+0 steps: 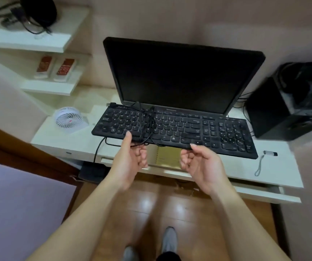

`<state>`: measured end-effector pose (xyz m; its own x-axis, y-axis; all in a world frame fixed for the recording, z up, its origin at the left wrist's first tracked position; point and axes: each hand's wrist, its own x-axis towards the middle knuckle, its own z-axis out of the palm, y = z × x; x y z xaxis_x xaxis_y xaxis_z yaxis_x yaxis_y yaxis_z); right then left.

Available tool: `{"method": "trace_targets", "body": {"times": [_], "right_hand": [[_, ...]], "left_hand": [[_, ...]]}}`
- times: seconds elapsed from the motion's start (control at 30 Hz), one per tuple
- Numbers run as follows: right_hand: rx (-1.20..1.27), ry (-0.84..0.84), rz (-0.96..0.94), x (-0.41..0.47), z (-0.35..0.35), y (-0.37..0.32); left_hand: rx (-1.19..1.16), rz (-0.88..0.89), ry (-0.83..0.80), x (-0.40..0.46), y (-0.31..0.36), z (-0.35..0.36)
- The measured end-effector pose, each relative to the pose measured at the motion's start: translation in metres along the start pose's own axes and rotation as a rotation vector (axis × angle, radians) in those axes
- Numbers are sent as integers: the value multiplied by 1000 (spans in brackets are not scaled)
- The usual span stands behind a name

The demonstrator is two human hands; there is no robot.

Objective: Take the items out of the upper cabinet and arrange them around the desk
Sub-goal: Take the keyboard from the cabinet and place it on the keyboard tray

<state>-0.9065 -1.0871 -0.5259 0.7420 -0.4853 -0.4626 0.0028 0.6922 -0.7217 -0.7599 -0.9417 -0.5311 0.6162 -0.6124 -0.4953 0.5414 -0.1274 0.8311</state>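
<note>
A black keyboard (179, 129) hangs just above the white desk (61, 140), in front of a dark monitor (183, 76). Its cable (145, 121) lies bundled across the left keys and trails down off the front edge. My left hand (130, 162) holds the keyboard's front edge, thumb on top near the left-middle and fingers beneath. My right hand (200, 164) grips the front edge further right the same way. A yellow spiral notebook (168, 157) lies on the desk under the keyboard, between my hands.
A small white fan (69, 119) stands at the desk's left. A USB stick with a lanyard (269, 154) lies at the right, beside a black computer tower (290, 113). Wall shelves at the left hold two remotes (56, 66) and tangled cables (27, 16). A pull-out tray (254, 193) projects below the desk.
</note>
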Motion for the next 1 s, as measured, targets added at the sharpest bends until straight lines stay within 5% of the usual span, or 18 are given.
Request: {"method": "trace_targets", "body": {"times": [0.17,0.27,0.47,0.67,1.0], "right_hand": [[3,16,30,12,-8,10],[-5,21,35,15,-7,14],[-1,62,52,20,2,37],[-40,76,68,23,0,70],[-49,133,74,22,-14,100]], "left_hand": [[269,104,-69,15,-42,-33],[820,296,-213,22,-75,-65],[1775,267,-459,72,-109,-108],[1969,207,-560,107,-135,-121],[1954,100,-512,127,-167,-146]]}}
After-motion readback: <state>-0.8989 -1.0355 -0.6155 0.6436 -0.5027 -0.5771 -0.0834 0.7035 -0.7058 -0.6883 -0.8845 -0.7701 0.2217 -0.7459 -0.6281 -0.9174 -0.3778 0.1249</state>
